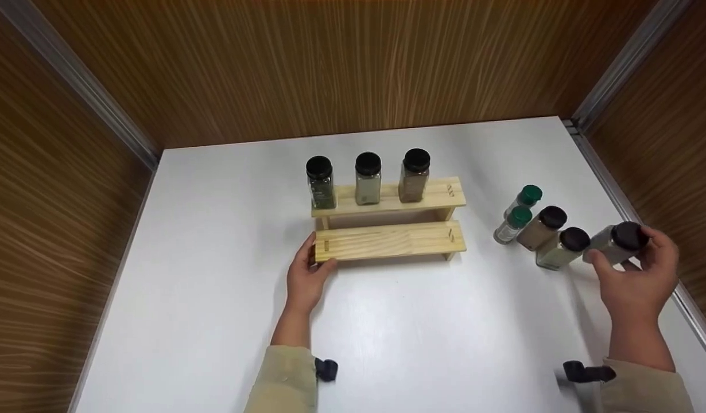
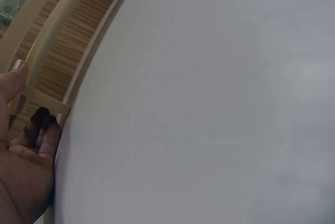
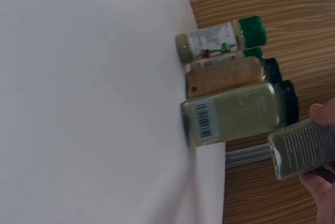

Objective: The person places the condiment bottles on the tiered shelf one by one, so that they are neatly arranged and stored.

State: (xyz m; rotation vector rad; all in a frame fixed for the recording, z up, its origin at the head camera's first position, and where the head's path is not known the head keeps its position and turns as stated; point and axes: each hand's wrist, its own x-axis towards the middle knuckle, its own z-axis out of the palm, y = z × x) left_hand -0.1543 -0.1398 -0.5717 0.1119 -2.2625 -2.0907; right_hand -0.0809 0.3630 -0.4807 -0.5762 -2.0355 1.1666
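A two-step wooden rack (image 1: 387, 241) stands mid-table, its lower step bare. On its upper step are three black-capped spice jars, a dark green one (image 1: 322, 192), a pale one (image 1: 368, 186) and a brown one (image 1: 412, 183). My left hand (image 1: 307, 278) grips the left end of the lower step, thumb at the front edge. At the right, my right hand (image 1: 640, 281) holds a black-capped spice jar (image 1: 604, 245) between thumb and fingers. In the right wrist view that jar (image 3: 303, 149) is tilted, its printed side showing, its base off the table.
Left of the held jar stand a pale green spice jar (image 1: 554, 255), a brown spice jar (image 1: 535, 232) and two smaller green-capped bottles (image 1: 508, 230). Wood-grain panels (image 1: 353, 69) wall the white table (image 1: 215, 287) at back and sides.
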